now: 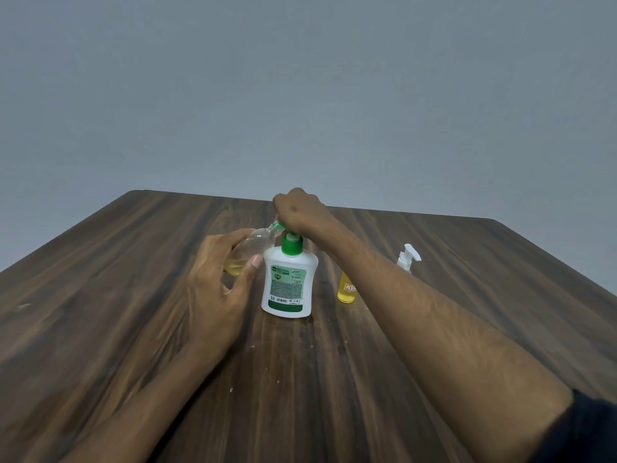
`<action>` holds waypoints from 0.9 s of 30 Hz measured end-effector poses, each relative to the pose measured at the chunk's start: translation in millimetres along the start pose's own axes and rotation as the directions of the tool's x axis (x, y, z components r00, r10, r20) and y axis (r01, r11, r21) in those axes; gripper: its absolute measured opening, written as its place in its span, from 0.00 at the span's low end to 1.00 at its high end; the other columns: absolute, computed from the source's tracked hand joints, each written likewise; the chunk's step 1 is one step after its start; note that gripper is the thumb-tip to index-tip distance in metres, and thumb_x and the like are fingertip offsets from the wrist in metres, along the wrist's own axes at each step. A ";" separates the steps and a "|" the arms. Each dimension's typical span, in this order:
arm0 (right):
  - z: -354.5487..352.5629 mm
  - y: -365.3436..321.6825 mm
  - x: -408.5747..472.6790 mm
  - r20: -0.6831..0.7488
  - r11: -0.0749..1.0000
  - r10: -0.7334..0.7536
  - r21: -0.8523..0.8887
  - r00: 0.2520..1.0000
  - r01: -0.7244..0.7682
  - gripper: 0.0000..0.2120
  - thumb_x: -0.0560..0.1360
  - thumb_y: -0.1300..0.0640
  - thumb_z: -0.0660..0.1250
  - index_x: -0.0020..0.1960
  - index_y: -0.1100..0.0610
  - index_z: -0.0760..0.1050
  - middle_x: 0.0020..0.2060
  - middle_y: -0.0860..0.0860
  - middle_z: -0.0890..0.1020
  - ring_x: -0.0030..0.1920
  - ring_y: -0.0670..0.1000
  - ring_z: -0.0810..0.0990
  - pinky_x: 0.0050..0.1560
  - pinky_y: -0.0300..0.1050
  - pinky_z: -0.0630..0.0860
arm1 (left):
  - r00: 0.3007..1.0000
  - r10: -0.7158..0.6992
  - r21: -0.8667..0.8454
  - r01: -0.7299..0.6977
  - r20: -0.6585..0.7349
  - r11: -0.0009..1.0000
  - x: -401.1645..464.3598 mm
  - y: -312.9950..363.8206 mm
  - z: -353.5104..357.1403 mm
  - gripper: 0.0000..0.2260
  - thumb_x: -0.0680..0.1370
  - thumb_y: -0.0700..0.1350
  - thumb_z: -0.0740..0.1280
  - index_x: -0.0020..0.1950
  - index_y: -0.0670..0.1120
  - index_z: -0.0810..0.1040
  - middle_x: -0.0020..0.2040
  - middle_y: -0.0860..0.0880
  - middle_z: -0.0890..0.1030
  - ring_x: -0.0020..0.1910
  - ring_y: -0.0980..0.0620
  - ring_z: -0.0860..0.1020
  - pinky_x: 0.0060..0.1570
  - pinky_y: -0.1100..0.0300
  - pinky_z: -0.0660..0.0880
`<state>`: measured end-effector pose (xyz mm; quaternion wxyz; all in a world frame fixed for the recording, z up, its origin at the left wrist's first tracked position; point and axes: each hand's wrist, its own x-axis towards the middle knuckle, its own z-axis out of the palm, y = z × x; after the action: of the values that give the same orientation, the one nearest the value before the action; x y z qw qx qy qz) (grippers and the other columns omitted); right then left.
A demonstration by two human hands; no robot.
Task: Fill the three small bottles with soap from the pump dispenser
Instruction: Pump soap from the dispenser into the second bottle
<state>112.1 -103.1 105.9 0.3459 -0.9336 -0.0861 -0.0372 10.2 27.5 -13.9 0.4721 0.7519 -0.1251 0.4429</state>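
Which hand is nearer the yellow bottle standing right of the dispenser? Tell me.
Right. The right hand presses the pump dispenser, its forearm passing just beside the yellow bottle. The left hand holds a clear bottle beyond the dispenser.

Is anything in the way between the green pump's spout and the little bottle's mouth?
Nothing visible. The left hand tilts the little bottle against the spout; the right hand rests on the pump dispenser.

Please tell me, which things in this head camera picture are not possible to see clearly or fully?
- Third small bottle: not seen in the head view; only the tilted clear plastic bottle and the small yellow-filled bottle show.
- Green pump head of the white soap dispenser: covered by the right hand.
- Small yellow-filled bottle's right side: behind the right forearm.
- Dispenser label text: too small.
- White spray pump: its base hidden by the forearm.
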 end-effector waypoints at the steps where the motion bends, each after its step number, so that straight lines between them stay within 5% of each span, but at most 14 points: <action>1: 0.3 -0.4 -0.7 -0.004 1.000 0.003 -0.001 1.000 -0.003 0.13 0.77 0.51 0.54 0.45 0.58 0.73 0.46 0.55 0.82 0.44 0.55 0.78 0.45 0.48 0.72 | 1.000 -0.001 -0.006 0.001 0.001 1.000 0.3 -0.1 0.4 0.14 0.82 0.47 0.70 0.67 0.46 0.82 0.59 0.51 0.81 0.58 0.57 0.80 0.53 0.61 0.76; 5: 0.3 2.4 -2.5 0.025 1.000 0.001 -0.019 1.000 -0.001 0.12 0.78 0.54 0.55 0.40 0.57 0.70 0.43 0.54 0.81 0.42 0.55 0.75 0.39 0.47 0.68 | 1.000 0.002 -0.014 -0.002 0.002 1.000 -0.6 2.4 -0.6 0.14 0.82 0.47 0.70 0.67 0.46 0.82 0.59 0.51 0.81 0.58 0.56 0.80 0.53 0.61 0.76; 27: -0.7 -0.5 -5.7 0.007 1.000 0.013 0.016 1.000 -0.013 0.13 0.76 0.52 0.54 0.41 0.58 0.72 0.43 0.54 0.81 0.44 0.56 0.78 0.47 0.49 0.74 | 1.000 0.007 0.002 -0.007 0.009 1.000 1.1 2.5 0.5 0.13 0.82 0.47 0.70 0.67 0.49 0.81 0.58 0.53 0.81 0.57 0.61 0.79 0.52 0.69 0.73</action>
<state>106.4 -103.9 106.1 0.3535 -0.9314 -0.0815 -0.0311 9.5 26.0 -11.6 0.4693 0.7538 -0.1294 0.4413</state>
